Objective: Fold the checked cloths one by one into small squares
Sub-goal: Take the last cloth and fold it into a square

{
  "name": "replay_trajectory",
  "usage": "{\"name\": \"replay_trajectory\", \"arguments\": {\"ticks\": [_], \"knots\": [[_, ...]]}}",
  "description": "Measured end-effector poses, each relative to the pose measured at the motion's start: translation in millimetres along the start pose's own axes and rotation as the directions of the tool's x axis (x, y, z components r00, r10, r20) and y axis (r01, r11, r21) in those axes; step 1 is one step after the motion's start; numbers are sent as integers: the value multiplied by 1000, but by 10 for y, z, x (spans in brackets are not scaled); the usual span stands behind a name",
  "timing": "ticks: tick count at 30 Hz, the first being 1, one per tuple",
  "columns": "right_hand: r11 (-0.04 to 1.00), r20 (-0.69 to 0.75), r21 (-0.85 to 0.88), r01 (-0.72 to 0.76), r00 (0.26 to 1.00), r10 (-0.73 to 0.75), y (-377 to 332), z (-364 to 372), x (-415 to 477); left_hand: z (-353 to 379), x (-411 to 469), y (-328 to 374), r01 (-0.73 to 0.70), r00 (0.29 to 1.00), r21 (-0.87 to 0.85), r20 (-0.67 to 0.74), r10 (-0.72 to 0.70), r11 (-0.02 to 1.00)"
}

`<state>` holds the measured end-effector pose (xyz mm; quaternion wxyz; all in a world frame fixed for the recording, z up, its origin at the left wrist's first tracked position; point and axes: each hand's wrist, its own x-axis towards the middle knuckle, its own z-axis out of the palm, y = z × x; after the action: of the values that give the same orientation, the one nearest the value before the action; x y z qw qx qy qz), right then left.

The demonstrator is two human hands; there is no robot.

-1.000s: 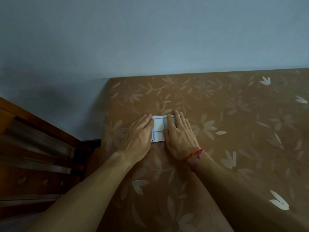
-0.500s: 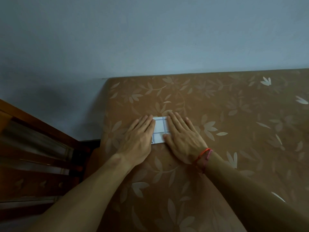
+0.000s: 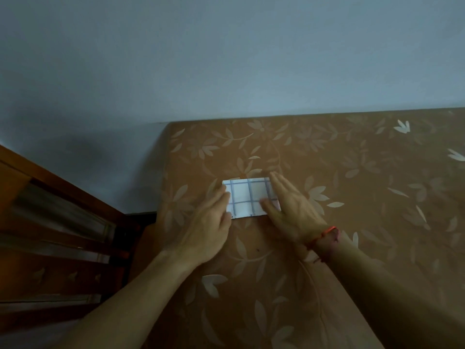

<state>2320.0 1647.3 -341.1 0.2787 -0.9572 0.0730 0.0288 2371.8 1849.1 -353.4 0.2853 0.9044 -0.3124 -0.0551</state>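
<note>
Progress first: the checked cloth lies already folded down to a small flat rectangle on the brown flowered surface, wider than it is deep, so by my reading you need one more fold across its width to get a square. No other cloths show, folded or waiting, so you cannot judge from here how many are done or left. Your left hand lies flat with straight fingers, tips touching the cloth's left edge and holding nothing. Your right hand, a red thread at its wrist, lies just as flat over the cloth's right end, thumb resting on the fabric, pressing rather than gripping. Mind the edges: the surface's left edge runs near the cloth, beyond your left hand, with dark wooden furniture past the drop. The far edge meets the pale wall, near the cloth. To your right and towards you, bare surface stretches well away, so work there.
</note>
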Motion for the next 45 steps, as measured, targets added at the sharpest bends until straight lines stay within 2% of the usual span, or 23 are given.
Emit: {"name": "replay_trajectory", "arguments": {"ticks": [2, 3, 5, 6, 8, 10, 14, 18, 32, 36, 38, 39, 40, 41, 43, 45], "knots": [[993, -142, 117, -25, 989, 42, -13, -130, -10, -142, 58, 29, 241, 962, -200, -77, -261, 950], [977, -184, 198, -78, 976, 115, -24, -190, -17, -212, 101, 42, 346, 917, -372, -60, -394, 861], [887, -169, 408, -215, 937, 305, -23, -260, -25, -296, 161, 63, 442, 827, -715, 90, -555, 542], [815, -124, 509, -276, 914, 386, -31, -275, -36, -309, 175, 73, 455, 798, -798, 168, -579, 395], [660, -4, 664, -350, 882, 472, -30, -252, -62, -307, 186, 93, 481, 757, -852, 284, -589, 207], [565, 74, 732, -381, 869, 490, -37, -207, -92, -287, 177, 129, 506, 729, -857, 364, -580, 99], [535, 92, 757, -376, 871, 483, -46, -186, -109, -258, 157, 152, 527, 715, -849, 416, -562, 42], [526, 103, 752, -397, 859, 502, -77, -193, -105, -244, 153, 153, 527, 725, -848, 408, -554, 64], [615, 64, 681, -397, 869, 491, -90, -130, -106, -267, 116, 146, 525, 734, -847, 398, -551, 88], [626, 76, 667, -405, 872, 483, -85, -126, -109, -276, 119, 165, 536, 737, -836, 393, -550, 120], [673, 49, 639, -372, 893, 447, -88, -115, -119, -287, 120, 179, 527, 742, -836, 366, -561, 153], [760, -12, 564, -324, 916, 400, -86, -110, -144, -285, 109, 182, 516, 751, -831, 325, -575, 205], [867, -96, 435, -243, 945, 313, -86, -109, -179, -290, 91, 197, 497, 775, -809, 251, -580, 314], [950, -167, 284, -130, 969, 182, -88, -101, -224, -289, 63, 203, 466, 816, -744, 152, -558, 478], [998, -166, -2, 65, 984, -65, -109, -34, -327, -272, -29, 214, 359, 917, -464, 16, -398, 810], [977, -46, -188, 99, 993, -110, -121, 41, -404, -209, -125, 178, 237, 971, -253, 42, -234, 938]]}}
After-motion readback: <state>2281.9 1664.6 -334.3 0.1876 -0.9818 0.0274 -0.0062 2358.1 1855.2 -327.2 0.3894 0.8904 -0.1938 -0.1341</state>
